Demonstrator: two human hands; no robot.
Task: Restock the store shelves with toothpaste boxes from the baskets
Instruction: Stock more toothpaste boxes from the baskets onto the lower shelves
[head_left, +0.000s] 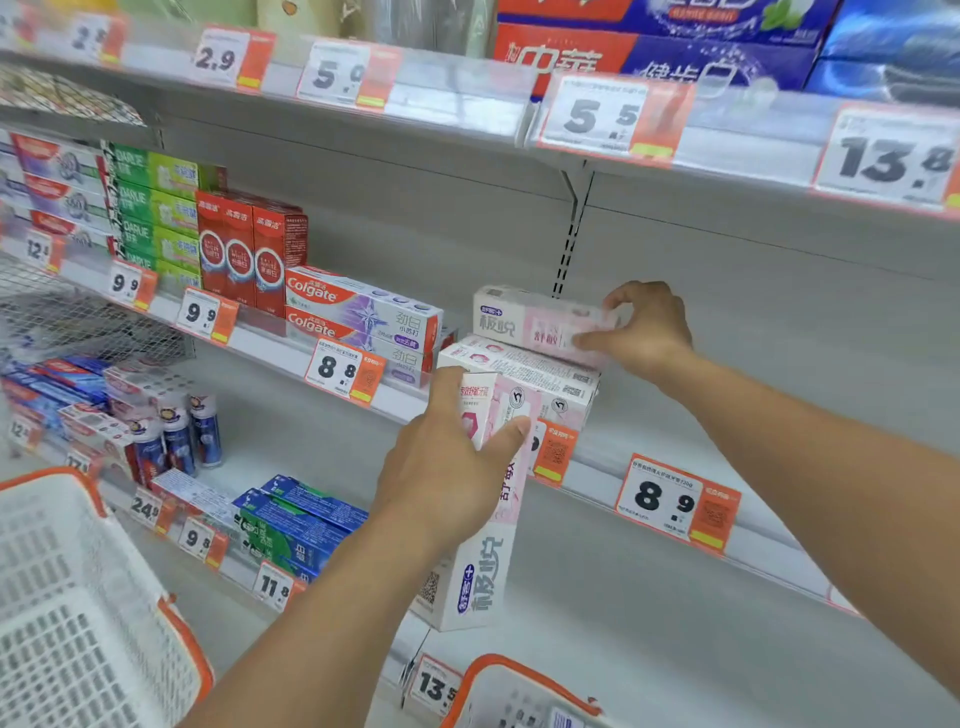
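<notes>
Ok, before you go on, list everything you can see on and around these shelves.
Pink and white toothpaste boxes: at least three, stacked on the middle shelf; right hand on the top one.
Held pink box: one, hanging near-vertical from the left hand.
Colgate boxes: two visible, white and purple, left of the pink stack.
Red boxes: three, upright, middle shelf.
Green Darlie boxes: stack of four, far left.
Blue and green boxes: several, lower shelf.
Price tags: many, white and orange, along shelf edges.
Baskets: two, white with orange rims, bottom.
Left hand: grips the held box.
Right hand: pinches the top box.
</notes>
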